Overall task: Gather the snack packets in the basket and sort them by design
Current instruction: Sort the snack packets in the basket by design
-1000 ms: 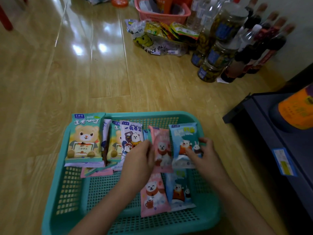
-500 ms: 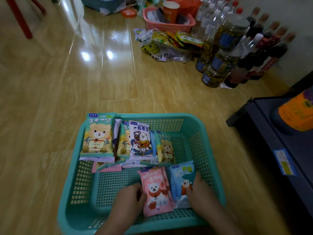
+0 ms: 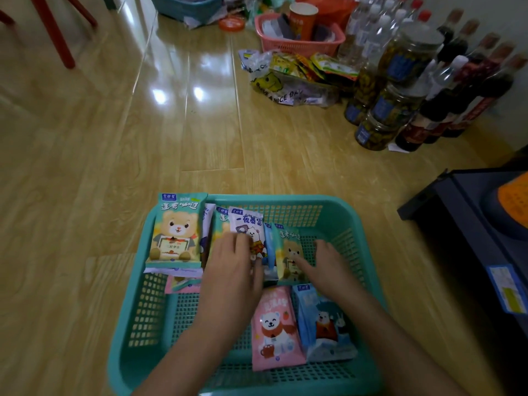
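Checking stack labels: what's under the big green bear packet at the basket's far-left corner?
Under the green bear packet, a white-lilac packet edge sticks out, then a pink packet lower. Their designs are covered.

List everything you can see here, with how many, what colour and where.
Basket: one, teal, near floor.
Green bear packets: at least three, basket's far side.
White packet: one, among them.
Pink packet: one, near side.
Blue packet: one, right of pink.
Pink basket: one, far floor.
Jars: several, green contents, far right.
Bottles: many, dark and clear, by wall.
Left hand: on upper packets.
Right hand: on a green packet.
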Motion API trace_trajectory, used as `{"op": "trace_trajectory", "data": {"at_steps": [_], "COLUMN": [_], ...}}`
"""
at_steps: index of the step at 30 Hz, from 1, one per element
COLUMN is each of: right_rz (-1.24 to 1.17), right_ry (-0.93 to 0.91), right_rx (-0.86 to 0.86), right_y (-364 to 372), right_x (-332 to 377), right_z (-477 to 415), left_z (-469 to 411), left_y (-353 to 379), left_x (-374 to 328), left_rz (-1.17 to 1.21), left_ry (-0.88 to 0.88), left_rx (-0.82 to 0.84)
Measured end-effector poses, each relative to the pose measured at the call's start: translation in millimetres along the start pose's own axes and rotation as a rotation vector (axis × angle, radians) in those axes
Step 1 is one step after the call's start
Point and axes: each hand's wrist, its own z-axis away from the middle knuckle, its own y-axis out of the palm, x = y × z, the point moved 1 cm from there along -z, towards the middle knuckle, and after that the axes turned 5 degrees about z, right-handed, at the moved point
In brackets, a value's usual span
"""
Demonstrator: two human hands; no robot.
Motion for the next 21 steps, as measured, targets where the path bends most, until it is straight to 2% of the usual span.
{"op": "trace_trajectory", "data": {"at_steps": [1, 4, 7, 12, 17, 21], "right_rz": [-0.053, -0.158, -0.27, -0.373, -0.379, -0.383], "right_ry": [0.021, 0.095, 0.151, 0.142, 0.162, 0.092], "right_rx": [0.023, 0.121, 0.139, 0.121, 0.096, 0.043], "right_y": [6.4, 23.5, 33.8, 60.4, 30.6, 15.3], "right_x": [2.2, 3.2, -2.8, -28.6, 0.0, 3.1], "right_z": [-8.1, -21.4, -28.1, -52.6, -30.8, -21.2], "left_z": [-10.6, -34.9, -49.4, -59.6, -70.8, -63.5], "left_y": [1.4, 14.5, 25.8, 36.0, 41.8, 38.3], "left_x": [1.3, 11.1, 14.6, 23.0, 25.4, 21.0], "left_rz": [-0.049, -0.261, -0.409, -0.361, -0.317, -0.03], "left_ry": [-0.016, -0.158, -0.175, -0.279, -0.283, -0.246], "left_rx": [0.017, 0.205, 0.25, 0.234, 0.265, 0.206]}}
